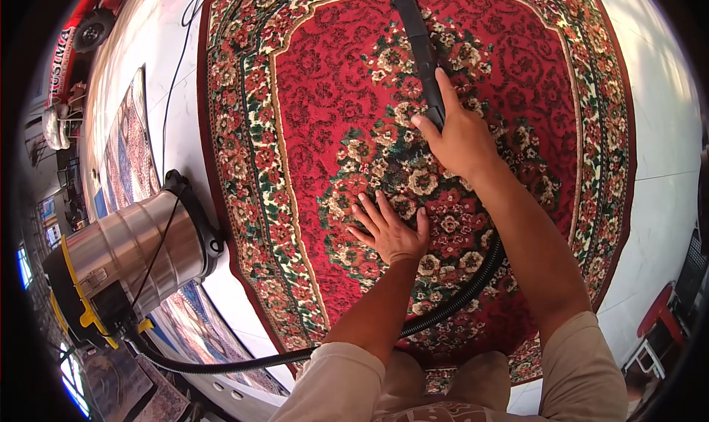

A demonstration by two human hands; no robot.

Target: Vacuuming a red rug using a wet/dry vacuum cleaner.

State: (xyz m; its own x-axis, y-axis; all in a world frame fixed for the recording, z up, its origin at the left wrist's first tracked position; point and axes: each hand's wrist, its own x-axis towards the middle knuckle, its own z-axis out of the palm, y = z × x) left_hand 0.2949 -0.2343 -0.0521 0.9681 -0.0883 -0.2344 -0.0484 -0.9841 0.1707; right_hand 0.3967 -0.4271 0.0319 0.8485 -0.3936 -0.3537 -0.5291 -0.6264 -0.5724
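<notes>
Before me lies a red rug (338, 84) with floral clusters and a patterned border. My right hand (460, 131) grips the rear of a black vacuum nozzle (419, 40), which points toward the rug's far side, its head down on the pile. Flat on the rug's floral middle, fingers spread, rests my left hand (392, 229), with nothing held in it. A black corrugated hose (462, 297) emerges from under my right forearm, passes beneath my left arm and runs to the vacuum cleaner. The join between hose and nozzle is hidden by my right hand and arm.
A steel-drum vacuum cleaner (144, 245) with black and yellow parts stands left of the rug. Its thin black cable (171, 95) trails across the white tiles (664, 211). Another patterned mat (130, 150) lies beyond it. A red chair-like object (656, 311) is at right.
</notes>
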